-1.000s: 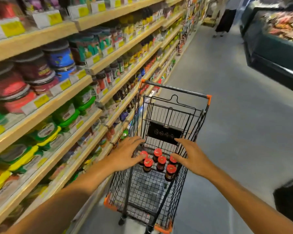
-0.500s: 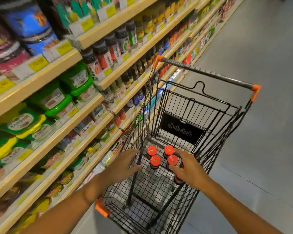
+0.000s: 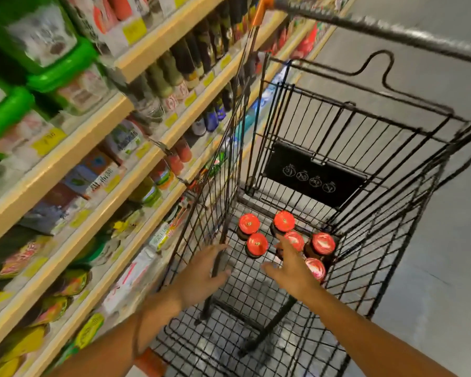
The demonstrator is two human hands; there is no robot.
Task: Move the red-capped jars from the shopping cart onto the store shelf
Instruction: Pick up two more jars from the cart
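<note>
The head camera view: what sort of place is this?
Most likely a grocery store aisle. Long wooden shelves carry bottles and packets behind yellow price tags, and a black wire shopping cart holds red-capped jars.

The right hand (image 3: 288,270) has slid off the jars (image 3: 257,244) it covered, fingers now spread, seemingly gripping none; the left hand (image 3: 201,273) has dropped inside the cart (image 3: 365,148).

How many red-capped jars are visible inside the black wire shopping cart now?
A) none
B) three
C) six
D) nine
C: six red-capped jars stand clustered on the floor of the black wire shopping cart, with the right hand partly covering two of them.
</note>
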